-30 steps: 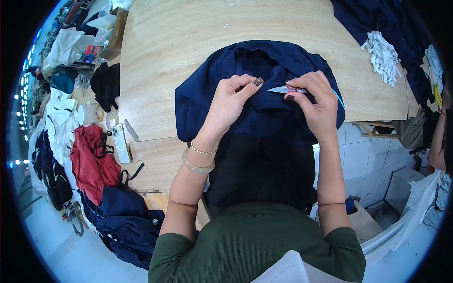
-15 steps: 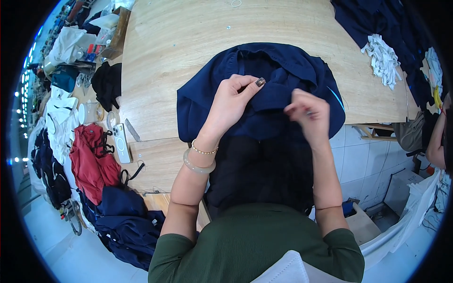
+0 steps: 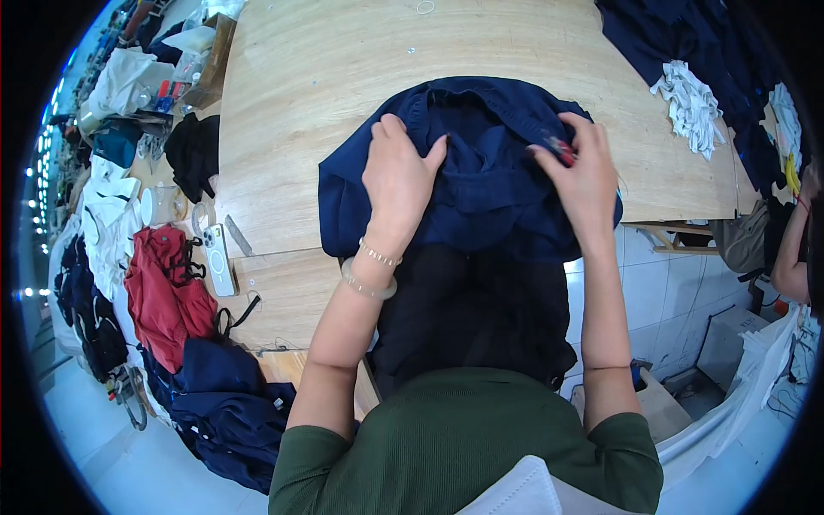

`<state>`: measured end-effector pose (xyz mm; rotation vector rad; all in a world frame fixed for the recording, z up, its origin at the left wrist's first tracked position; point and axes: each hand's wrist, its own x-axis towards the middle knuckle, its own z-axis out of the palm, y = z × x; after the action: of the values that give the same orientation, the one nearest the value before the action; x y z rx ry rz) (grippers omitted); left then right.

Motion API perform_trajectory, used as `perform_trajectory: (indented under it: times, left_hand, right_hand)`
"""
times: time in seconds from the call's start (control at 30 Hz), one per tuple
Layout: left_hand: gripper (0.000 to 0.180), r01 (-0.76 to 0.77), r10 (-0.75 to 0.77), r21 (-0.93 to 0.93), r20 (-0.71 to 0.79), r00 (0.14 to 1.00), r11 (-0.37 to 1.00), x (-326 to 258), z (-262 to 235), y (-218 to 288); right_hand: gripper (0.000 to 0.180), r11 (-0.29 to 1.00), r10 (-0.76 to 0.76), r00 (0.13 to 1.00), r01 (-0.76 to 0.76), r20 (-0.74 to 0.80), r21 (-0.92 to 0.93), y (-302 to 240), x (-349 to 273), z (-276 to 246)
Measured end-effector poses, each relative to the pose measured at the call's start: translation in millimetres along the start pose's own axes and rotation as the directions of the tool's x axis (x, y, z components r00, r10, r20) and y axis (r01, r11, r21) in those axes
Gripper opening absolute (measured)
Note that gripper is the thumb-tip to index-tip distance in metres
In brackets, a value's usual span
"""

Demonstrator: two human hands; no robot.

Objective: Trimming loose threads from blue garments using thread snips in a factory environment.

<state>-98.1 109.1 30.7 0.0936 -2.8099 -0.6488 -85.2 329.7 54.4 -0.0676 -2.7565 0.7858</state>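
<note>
- Left hand (image 3: 399, 174) looks wide to me, thumb and fingers spread over the navy garment (image 3: 489, 194)
- Right hand (image 3: 588, 176) holds what seem to be red snips (image 3: 565, 153), blurred from where I sit
- That garment lies at the near edge of the wooden table (image 3: 300, 103)

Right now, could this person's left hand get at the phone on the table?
Probably yes: the phone lies uncovered, and only part of the navy garment and bare tabletop seem to separate it from the left hand.
</note>
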Motion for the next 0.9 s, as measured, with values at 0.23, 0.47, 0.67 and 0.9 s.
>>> perform_trajectory:
  times: [0.23, 0.47, 0.67, 0.9]
  left_hand:
    - [0.021, 0.288, -0.215, -0.143, 0.385, 0.897, 0.947, 24.1, -11.3, -54.6]
    - [0.023, 0.695, -0.038, -0.707, 0.704, 0.709, -0.134, 12.7, -45.6, -90.2]
    - [0.027, 0.534, 0.025, -0.605, 0.648, 0.761, -0.591, 9.8, -77.3, -121.6]
    - [0.021, 0.520, 0.028, -0.572, 0.655, 0.755, -0.635, 17.2, -103.3, -147.3]
  right_hand:
    - [0.019, 0.975, -0.025, 0.999, 0.032, 0.036, -0.221, 29.3, 9.2, 7.4]
    - [0.011, 0.190, 0.432, 0.785, -0.560, 0.443, 0.807, 66.4, 19.8, 5.8]
    - [0.017, -0.484, 0.142, 0.787, -0.474, 0.600, 0.736, 78.5, 31.3, -25.7]
    - [0.034, -0.366, 0.104, 0.829, -0.481, 0.549, 0.796, 100.3, 36.6, -68.0]
